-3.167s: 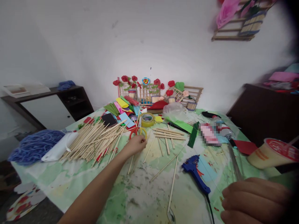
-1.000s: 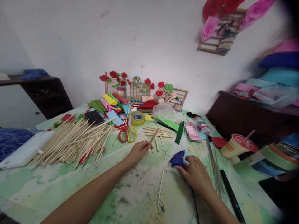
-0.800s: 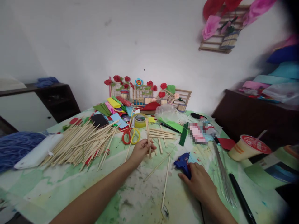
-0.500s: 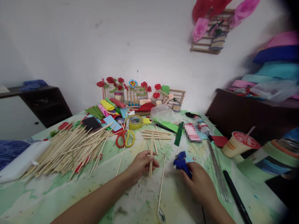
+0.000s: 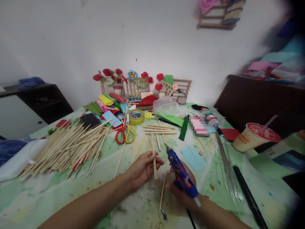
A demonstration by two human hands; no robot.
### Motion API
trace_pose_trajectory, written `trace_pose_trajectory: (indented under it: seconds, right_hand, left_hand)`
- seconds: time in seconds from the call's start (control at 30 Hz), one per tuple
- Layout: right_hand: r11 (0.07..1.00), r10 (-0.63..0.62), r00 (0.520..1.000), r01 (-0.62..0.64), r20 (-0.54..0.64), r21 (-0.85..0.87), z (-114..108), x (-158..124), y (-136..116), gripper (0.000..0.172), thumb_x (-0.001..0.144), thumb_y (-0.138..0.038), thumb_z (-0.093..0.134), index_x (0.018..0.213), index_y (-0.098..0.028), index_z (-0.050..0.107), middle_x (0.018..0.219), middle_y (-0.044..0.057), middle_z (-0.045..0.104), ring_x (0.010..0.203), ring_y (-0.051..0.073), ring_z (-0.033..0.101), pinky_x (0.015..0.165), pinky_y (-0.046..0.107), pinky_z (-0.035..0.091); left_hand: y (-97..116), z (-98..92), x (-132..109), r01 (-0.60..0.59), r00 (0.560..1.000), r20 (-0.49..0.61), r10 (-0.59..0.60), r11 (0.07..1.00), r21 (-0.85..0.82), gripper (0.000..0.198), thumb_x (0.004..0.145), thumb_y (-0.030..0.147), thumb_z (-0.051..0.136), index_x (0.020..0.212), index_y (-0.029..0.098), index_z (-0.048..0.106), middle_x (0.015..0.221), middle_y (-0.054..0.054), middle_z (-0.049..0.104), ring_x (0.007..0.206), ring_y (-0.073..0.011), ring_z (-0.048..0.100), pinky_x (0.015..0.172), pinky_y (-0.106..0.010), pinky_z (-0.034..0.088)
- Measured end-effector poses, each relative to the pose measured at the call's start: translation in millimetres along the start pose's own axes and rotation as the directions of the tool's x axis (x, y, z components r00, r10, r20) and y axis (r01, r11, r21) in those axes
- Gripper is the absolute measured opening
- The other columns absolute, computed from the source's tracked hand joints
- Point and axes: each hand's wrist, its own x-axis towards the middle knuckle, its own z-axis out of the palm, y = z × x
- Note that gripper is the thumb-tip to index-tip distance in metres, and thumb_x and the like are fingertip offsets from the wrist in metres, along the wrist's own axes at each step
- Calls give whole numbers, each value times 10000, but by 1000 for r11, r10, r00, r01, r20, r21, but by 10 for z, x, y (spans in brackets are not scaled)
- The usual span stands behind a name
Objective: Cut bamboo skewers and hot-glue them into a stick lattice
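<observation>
Left hand: my left hand pinches two thin pale wooden sticks, near the table's front edge; long axis runs away from me toward the far edge
Right hand: my right hand is clenched round the blue plastic glue gun
Key relation: nozzle tip points up-left, just beside the sticks' far half, apart; right hand nearer
Nearby: loose stick between the hands; red-and-yellow scissors beyond

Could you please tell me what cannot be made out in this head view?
- Right hand: mostly hidden behind the blue glue gun.
- Pink item: pixelated.
- Shelf clutter: motion-blurred.
- Wall frame: cut by the top edge.
- Left hand covers the sticks' middle.
</observation>
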Motion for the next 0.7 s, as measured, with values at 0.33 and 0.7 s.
trace_pose_trajectory:
  seconds: [0.33, 0.7]
  right_hand:
    - [999, 7, 990, -2, 141, -32, 17, -65, 19, 286, 687, -310, 641, 916, -213, 499, 765, 4, 554, 666, 169, 551, 586, 273, 477]
    - [990, 117, 993, -119, 32, 81, -82, -97, 189, 388, 819, -563, 439, 949, -221, 567, 832, 63, 627, 785, 229, 611, 692, 329, 505]
  left_hand:
    - [-231, 126, -45, 38, 998, 51, -36, 998, -53, 81, 770, 162, 607, 786, 152, 529, 688, -4, 597, 565, -71, 578, 608, -183, 497]
    - [-200, 23, -61, -34, 999, -26, 42, 963, 268, 265, 726, 325, 651, 896, 158, 535, 658, -8, 613, 614, -125, 622, 565, -201, 454]
